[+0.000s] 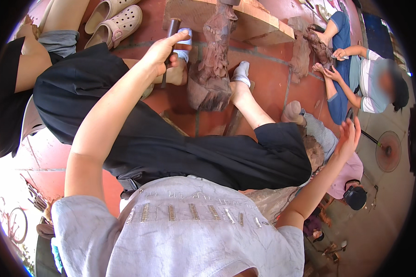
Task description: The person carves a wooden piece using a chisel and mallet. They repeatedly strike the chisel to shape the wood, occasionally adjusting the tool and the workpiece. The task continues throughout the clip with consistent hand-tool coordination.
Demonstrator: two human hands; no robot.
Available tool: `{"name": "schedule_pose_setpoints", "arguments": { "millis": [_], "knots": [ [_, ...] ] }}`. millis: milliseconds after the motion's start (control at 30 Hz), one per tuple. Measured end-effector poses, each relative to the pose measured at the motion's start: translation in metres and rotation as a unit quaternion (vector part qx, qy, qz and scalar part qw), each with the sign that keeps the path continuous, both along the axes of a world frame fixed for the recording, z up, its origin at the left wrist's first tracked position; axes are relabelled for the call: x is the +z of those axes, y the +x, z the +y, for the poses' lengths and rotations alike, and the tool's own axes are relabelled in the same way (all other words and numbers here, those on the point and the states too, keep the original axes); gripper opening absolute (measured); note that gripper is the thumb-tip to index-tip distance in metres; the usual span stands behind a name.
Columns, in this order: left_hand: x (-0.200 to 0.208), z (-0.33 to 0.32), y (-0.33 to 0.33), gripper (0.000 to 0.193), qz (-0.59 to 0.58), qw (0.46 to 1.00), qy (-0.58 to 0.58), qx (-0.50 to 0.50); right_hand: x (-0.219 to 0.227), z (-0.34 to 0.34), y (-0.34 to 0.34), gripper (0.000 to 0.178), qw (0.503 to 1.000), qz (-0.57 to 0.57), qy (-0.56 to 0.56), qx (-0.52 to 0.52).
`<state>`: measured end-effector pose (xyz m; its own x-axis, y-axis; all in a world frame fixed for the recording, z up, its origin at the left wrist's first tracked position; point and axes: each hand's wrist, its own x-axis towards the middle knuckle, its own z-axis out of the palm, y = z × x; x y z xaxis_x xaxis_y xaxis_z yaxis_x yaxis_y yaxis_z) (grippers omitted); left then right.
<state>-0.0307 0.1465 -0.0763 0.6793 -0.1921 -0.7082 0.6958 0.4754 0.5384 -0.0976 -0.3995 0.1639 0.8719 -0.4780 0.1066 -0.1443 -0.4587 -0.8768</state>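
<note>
My left hand (161, 54) is closed round a slim dark chisel (173, 28), its brown round-ended top sticking up above my fingers and its dark shaft pointing down. Just right of that hand, a reddish-brown carved wood piece (212, 60) stands between my feet, with a thick, rough base and knobbly carving above. The chisel is apart from it. Away to the right, my right hand (348, 141) is raised with its fingers stretched out. A small dark thing (350, 113) shows by its fingertips; whether the hand touches it I cannot tell.
A pale wood block (259, 27) lies beyond the carving on red floor tiles (268, 76). Beige clogs (118, 25) sit at the upper left. At right, a seated person (374, 81) handles another dark carving (320, 48). A fan (388, 151) stands farther right. Another person's leg is close at left.
</note>
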Motion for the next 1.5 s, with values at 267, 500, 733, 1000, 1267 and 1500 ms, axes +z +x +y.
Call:
{"name": "schedule_pose_setpoints", "arguments": {
  "millis": [267, 500, 733, 1000, 1267, 1500],
  "knots": [
    [-0.018, -0.037, 0.013, 0.035, 0.025, 0.998, -0.058, 0.006, -0.22, 0.254, -0.036, 0.06, 0.944, 0.231, 0.223, 0.081],
    [-0.033, -0.037, 0.01, 0.032, 0.029, 0.995, -0.076, -0.052, -0.246, 0.27, -0.063, 0.079, 0.847, 0.358, 0.382, 0.091],
    [-0.037, -0.048, 0.002, 0.039, 0.049, 0.992, -0.105, -0.055, -0.249, 0.274, -0.061, 0.083, 0.84, 0.33, 0.414, 0.122],
    [-0.044, -0.05, 0.001, 0.042, 0.02, 0.993, -0.1, -0.064, -0.285, 0.271, -0.059, 0.078, 0.876, 0.259, 0.385, 0.135],
    [-0.027, -0.053, 0.002, 0.061, 0.003, 0.996, 0.032, -0.087, -0.292, 0.26, -0.053, 0.058, 0.845, 0.251, 0.449, 0.15],
    [-0.007, -0.045, -0.005, 0.065, -0.031, 0.99, 0.101, -0.09, -0.293, 0.249, -0.037, 0.057, 0.822, 0.274, 0.473, 0.162]
  ]
}}
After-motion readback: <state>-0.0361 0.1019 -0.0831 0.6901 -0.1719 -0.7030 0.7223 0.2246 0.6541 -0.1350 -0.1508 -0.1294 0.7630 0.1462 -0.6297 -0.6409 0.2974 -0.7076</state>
